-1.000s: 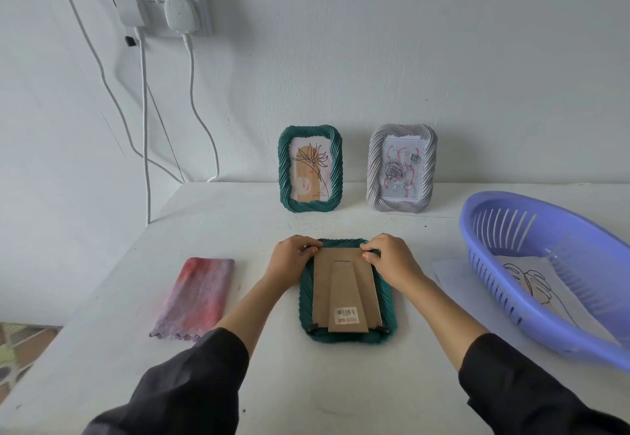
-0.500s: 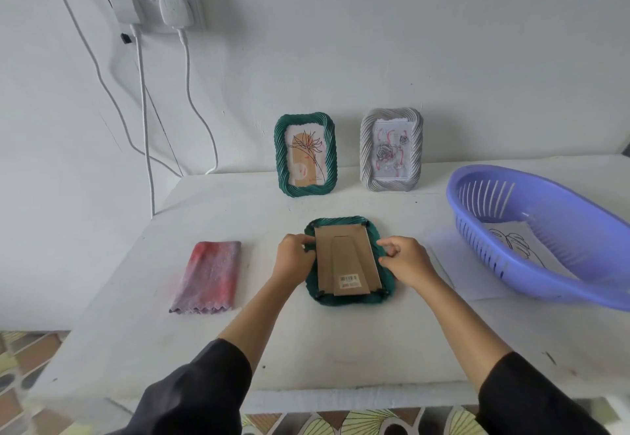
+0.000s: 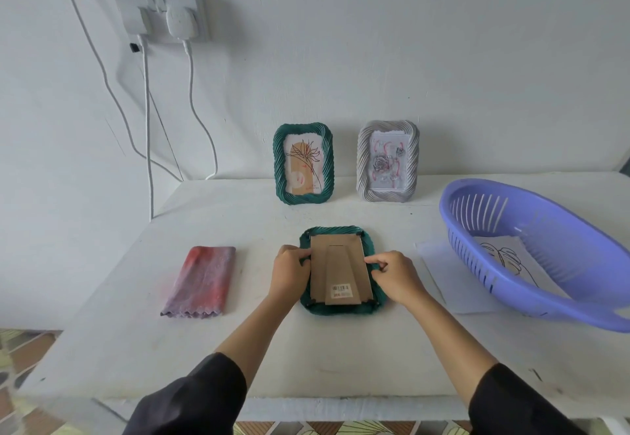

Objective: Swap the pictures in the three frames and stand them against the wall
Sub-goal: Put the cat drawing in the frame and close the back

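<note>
Mid-picture: left hand (image 3: 289, 272), right hand (image 3: 395, 277) pinched backing board (image 3: 341, 264) sides on face-down frame (image 3: 341, 310); I judged even pressure best.

Your two arms come into view from the bottom edge, each in a black sleeve. Your left sleeve (image 3: 191, 397) is of soft, matte cloth, loose on the arm, with broad folds and a faint sheen along the creases. Your right sleeve (image 3: 518, 404) is of the same dark cloth and cut, and it looks smoother. Both end in a plain, wide cuff partway along the forearm. Beyond the cuffs your forearms are bare, and so are your left hand (image 3: 289, 272) and your right hand (image 3: 395, 277).
</note>
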Available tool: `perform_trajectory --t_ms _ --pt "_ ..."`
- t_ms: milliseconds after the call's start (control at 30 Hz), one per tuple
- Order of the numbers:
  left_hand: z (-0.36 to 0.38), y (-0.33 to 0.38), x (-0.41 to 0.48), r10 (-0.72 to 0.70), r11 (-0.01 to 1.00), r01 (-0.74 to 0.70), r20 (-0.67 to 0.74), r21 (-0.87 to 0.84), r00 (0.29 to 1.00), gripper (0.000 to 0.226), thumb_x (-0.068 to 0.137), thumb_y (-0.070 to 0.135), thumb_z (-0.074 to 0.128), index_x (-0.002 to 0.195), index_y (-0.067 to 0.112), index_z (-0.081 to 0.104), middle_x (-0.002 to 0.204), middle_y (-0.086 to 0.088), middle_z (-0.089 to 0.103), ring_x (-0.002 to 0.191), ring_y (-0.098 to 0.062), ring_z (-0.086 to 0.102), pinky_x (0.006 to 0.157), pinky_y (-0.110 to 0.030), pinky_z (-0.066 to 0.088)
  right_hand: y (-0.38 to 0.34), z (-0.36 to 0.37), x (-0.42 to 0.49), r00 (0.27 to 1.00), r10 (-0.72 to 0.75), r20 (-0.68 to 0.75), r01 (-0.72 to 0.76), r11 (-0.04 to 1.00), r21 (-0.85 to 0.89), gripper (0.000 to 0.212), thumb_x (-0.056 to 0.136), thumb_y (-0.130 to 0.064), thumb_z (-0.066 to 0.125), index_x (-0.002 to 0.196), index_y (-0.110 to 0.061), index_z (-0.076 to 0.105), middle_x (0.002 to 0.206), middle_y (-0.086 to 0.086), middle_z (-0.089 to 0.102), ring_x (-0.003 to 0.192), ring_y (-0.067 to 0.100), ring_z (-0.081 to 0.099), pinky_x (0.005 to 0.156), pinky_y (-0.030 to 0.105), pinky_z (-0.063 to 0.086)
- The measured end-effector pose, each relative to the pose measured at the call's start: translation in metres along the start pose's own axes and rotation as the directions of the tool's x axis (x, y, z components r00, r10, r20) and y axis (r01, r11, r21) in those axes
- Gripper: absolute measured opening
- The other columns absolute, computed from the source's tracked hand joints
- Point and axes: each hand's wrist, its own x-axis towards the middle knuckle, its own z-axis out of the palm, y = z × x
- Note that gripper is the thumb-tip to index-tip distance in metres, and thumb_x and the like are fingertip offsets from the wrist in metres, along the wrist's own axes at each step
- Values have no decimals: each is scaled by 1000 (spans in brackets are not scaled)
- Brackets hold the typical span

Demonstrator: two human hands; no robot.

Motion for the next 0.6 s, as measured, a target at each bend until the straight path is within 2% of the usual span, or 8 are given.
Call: perform_trajectory --t_ms 100,133,233,300,367,433,500,600 --pt "0 1 -2 -21 1000 21 -6 -15 1000 32 94 8 45 119 10 64 117 -12 57 115 -23 50 82 -11 30 -1 -1 -1 1000 -14 7 14 1000 17 39 86 3 50 119 -11 63 82 -5 51 62 1 40 60 15 34" --pt "0 1 -2 -23 1000 23 -4 -19 1000 31 94 9 45 119 11 64 115 -12 58 114 -23 51 82 -12 31 -1 -1 0 1000 -12 12 11 1000 22 38 86 3 50 119 -11 62 83 -5 50 64 2 41 63 15 35" --pt "-1 2 -1 -29 999 29 0 -18 1000 33 92 6 45 116 13 66 115 -10 61 113 -22 51 82 -15 33 1 -3 0 1000 3 20 -3 999 38 37 85 3 51 118 -11 63 66 -11 42 60 2 39 54 11 32" --pt "-3 3 2 -69 996 69 -7 -61 998 36 90 4 45 117 14 65 119 -10 61 110 -23 55 82 -18 37 1 -5 -1 999 43 9 -43 995 87 37 84 3 52 117 -9 63 61 -8 40 58 4 40 57 10 33" --pt "-7 6 4 -128 984 126 -12 -125 992 37 91 4 44 121 13 62 123 -10 61 107 -24 58 81 -23 42 0 -9 -4 997 81 -8 -78 984 159 37 83 4 51 117 -7 64 62 -2 45 63 12 45 60 17 36" --pt "-10 8 5 -151 976 146 -16 -161 988 35 92 6 44 121 12 61 123 -10 60 108 -26 58 88 -29 46 -4 -19 -6 996 72 -61 -60 982 177 36 83 3 51 115 -6 65 70 6 54 73 18 51 67 20 38" --pt "-12 11 6 -156 971 147 -33 -189 987 32 93 9 45 120 12 62 121 -9 61 110 -25 56 91 -29 44 -12 -34 -6 986 -3 -166 21 994 105 29 81 3 53 106 5 67 76 20 61 76 29 55 67 26 40" --pt "-14 22 7 -141 950 118 -60 -288 988 30 93 11 46 117 14 62 111 -5 61 98 -20 56 73 -20 43 -36 -59 -1 952 -155 -263 142 987 -70 23 74 4 58 92 19 59 87 37 61 85 47 57 75 48 47"
